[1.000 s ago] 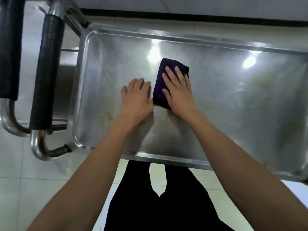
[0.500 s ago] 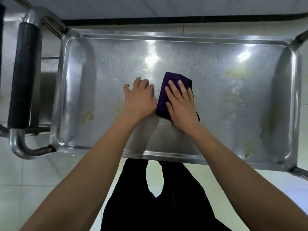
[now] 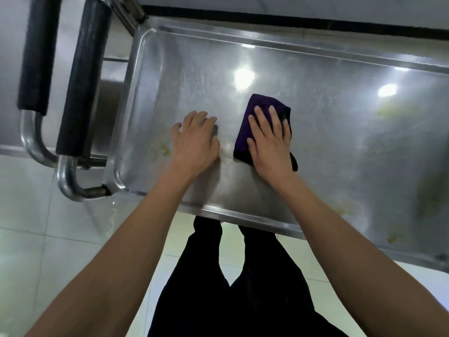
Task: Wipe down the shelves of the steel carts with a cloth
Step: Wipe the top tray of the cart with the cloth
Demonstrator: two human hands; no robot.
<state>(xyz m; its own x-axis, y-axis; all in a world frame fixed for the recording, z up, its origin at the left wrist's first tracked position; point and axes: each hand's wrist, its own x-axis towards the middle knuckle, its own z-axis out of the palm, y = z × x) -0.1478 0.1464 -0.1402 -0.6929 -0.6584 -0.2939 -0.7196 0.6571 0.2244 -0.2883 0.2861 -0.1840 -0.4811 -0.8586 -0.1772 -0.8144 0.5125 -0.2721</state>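
Looking down, I see black trousers (image 3: 233, 288) nearest, over pale floor tiles (image 3: 36, 227). Past them, my two bare forearms reach onto the steel cart shelf (image 3: 340, 166). My left hand (image 3: 196, 142) rests on the bare metal, fingers (image 3: 194, 117) straight and slightly spread, holding nothing. Just to its right, apart from it, my right hand (image 3: 269, 139) presses flat on the purple cloth (image 3: 245, 127), fingers extended. Yellowish smears (image 3: 160, 149) mark the shelf. At far left stand two black-padded handles (image 3: 80, 81).
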